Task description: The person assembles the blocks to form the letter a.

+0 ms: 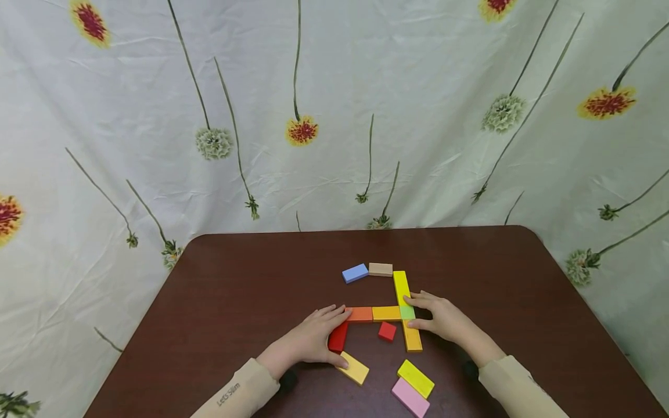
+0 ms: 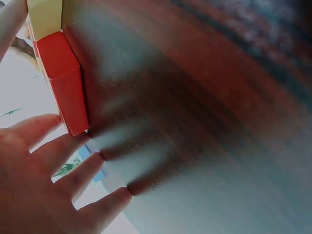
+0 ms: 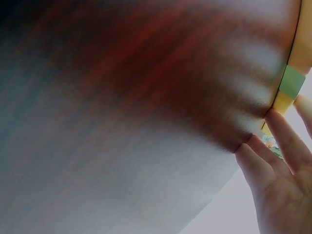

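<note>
My left hand (image 1: 312, 338) spreads its fingers around a red block (image 1: 339, 337), fingertips at the end where it meets an orange block (image 1: 360, 314). Its thumb reaches to a pale yellow block (image 1: 356, 370) lying at a slant. In the left wrist view the fingers are straight and touch the end of the red block (image 2: 68, 92). My right hand (image 1: 441, 316) lies along the right side of a column: a yellow block (image 1: 400, 284), a green block (image 1: 406, 313) and an amber block (image 1: 413, 338). Another amber block (image 1: 385, 314) joins orange to green.
A small red block (image 1: 387, 331) lies inside the angle of the row. Nearer me, a yellow block (image 1: 416, 378) lies against a pink one (image 1: 410, 397). Behind are a blue block (image 1: 355, 273) and a tan block (image 1: 380, 269). A flowered cloth (image 1: 334, 69) hangs beyond the brown table (image 1: 251, 278).
</note>
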### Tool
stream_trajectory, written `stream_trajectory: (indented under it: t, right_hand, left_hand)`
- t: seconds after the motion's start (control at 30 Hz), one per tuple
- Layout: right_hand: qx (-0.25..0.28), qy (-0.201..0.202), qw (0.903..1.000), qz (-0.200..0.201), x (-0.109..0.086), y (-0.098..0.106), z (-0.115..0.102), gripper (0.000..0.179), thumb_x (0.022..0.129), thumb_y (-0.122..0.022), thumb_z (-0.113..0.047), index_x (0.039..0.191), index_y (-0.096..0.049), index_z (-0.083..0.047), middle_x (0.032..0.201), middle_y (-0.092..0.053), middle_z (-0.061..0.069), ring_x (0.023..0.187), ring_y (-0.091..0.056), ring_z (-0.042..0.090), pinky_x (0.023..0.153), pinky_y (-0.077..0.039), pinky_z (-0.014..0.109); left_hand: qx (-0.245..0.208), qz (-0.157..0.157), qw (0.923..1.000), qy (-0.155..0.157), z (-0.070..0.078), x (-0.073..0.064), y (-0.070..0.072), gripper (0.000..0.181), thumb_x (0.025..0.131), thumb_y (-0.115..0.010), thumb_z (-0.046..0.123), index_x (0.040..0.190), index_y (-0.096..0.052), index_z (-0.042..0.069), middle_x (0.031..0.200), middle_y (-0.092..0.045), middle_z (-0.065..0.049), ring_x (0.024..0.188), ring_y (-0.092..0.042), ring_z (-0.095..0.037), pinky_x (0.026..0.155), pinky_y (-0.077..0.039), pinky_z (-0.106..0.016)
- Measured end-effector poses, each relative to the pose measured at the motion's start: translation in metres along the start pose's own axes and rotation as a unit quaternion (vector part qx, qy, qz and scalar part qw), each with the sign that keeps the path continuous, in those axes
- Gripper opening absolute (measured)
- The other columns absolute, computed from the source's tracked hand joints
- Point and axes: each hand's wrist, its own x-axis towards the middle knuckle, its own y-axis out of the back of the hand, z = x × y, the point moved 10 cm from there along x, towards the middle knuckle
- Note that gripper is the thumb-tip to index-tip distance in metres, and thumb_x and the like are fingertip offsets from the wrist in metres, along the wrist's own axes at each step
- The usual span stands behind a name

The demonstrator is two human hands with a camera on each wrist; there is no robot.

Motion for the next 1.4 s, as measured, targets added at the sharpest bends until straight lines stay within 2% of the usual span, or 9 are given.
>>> stream_trajectory:
  t: [0.6,0.83,1.03,1.17,1.27,1.4]
  right_hand:
    - [0.003,-0.028,0.9996,-0.008,0.000,-0.002,0.001,0.064,0.083,-0.075,-0.040,0.139,-0.058,-0.014,0.144,-0.054,0.018,0.138,-0.041,0.043,0.103,-0.044,0.060]
    - [0.012,-0.017,0.9998,-0.001,0.000,0.000,0.000,0.065,0.083,-0.076,-0.039,0.140,-0.057,-0.014,0.144,-0.054,0.017,0.139,-0.040,0.043,0.104,-0.043,0.059]
    - [0.029,-0.002,0.9992,0.028,-0.002,0.006,-0.004,0.063,0.084,-0.075,-0.038,0.139,-0.058,-0.011,0.141,-0.057,0.016,0.134,-0.048,0.041,0.104,-0.045,0.056]
    - [0.001,-0.004,0.9973,0.074,-0.009,0.017,-0.013,0.054,0.085,-0.076,-0.033,0.132,-0.063,-0.010,0.135,-0.061,0.015,0.125,-0.056,0.037,0.100,-0.049,0.053]
    - [-0.018,-0.015,0.9939,0.108,-0.020,0.024,-0.022,0.040,0.083,-0.079,-0.028,0.119,-0.070,-0.012,0.121,-0.067,0.009,0.112,-0.062,0.030,0.096,-0.053,0.049]
    - [-0.011,-0.016,0.9930,0.117,-0.038,0.024,-0.036,0.022,0.080,-0.082,-0.022,0.099,-0.074,-0.017,0.100,-0.068,-0.003,0.095,-0.064,0.018,0.089,-0.056,0.043]
  left_hand:
    - [0.004,0.009,0.9999,-0.004,-0.003,-0.002,-0.002,0.101,0.071,-0.082,0.055,0.153,-0.038,0.015,0.158,-0.037,-0.009,0.147,-0.029,-0.035,0.116,-0.027,-0.060]
    - [0.004,0.012,0.9999,-0.006,-0.002,-0.001,-0.001,0.101,0.072,-0.082,0.055,0.153,-0.038,0.015,0.158,-0.038,-0.009,0.147,-0.029,-0.035,0.116,-0.027,-0.061]
    - [0.003,0.012,0.9999,-0.009,-0.002,-0.001,-0.002,0.100,0.072,-0.082,0.055,0.153,-0.038,0.015,0.158,-0.038,-0.009,0.147,-0.029,-0.035,0.116,-0.027,-0.061]
    - [0.002,0.013,0.9999,-0.010,-0.003,-0.001,-0.001,0.100,0.072,-0.082,0.055,0.153,-0.038,0.015,0.158,-0.037,-0.009,0.148,-0.029,-0.035,0.116,-0.027,-0.061]
    - [0.002,0.015,0.9998,-0.012,-0.002,-0.001,0.000,0.100,0.073,-0.082,0.055,0.153,-0.038,0.015,0.158,-0.037,-0.009,0.148,-0.029,-0.035,0.116,-0.026,-0.060]
    - [0.000,0.014,0.9998,-0.014,0.000,-0.003,0.001,0.100,0.072,-0.082,0.054,0.152,-0.039,0.014,0.158,-0.037,-0.009,0.147,-0.029,-0.035,0.116,-0.027,-0.061]
